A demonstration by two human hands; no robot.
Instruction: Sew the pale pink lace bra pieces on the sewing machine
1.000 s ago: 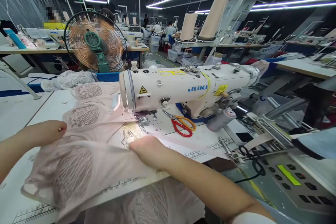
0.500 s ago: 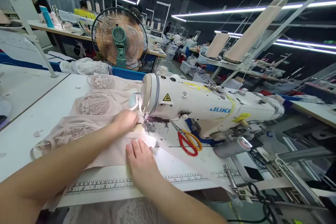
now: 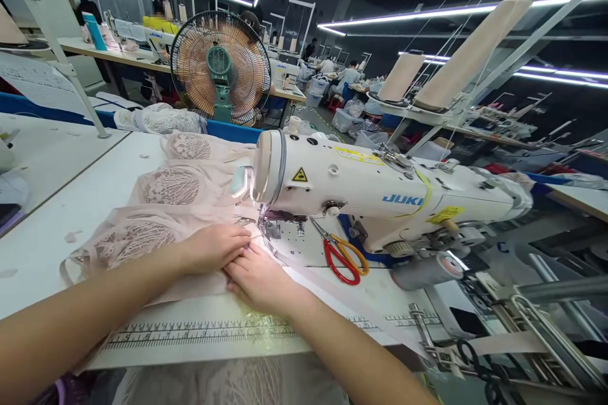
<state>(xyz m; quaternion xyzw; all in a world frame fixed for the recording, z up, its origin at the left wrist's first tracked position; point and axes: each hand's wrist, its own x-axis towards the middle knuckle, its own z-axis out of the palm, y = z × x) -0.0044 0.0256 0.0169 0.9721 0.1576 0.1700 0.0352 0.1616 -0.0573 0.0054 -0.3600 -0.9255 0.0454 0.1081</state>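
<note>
A chain of pale pink lace bras [image 3: 171, 186] lies on the white table left of the JUKI sewing machine [image 3: 351, 180]. Just in front of the needle, my left hand [image 3: 216, 248] is closed, fingertips pinching the bra's edge. My right hand [image 3: 259, 278] touches it, fingers curled on the same edge; its fingertips are partly covered by the left. A narrow pale strip [image 3: 327, 288] runs from the needle area toward the lower right. Red-and-orange-handled scissors [image 3: 344, 259] rest on the machine bed, to the right of both hands.
A printed ruler [image 3: 204, 332] runs along the table's front edge. Thread cones [image 3: 401, 78] stand on a rack behind the machine, with a grey cone [image 3: 427, 271] lying at its right. Beyond the table is a large fan [image 3: 221, 69]. Other people work at distant machines.
My left hand has come down from beside the needle toward me and now meets my right hand. The right fingers, which lay flatter on the cloth, are now curled. The view has shifted slightly.
</note>
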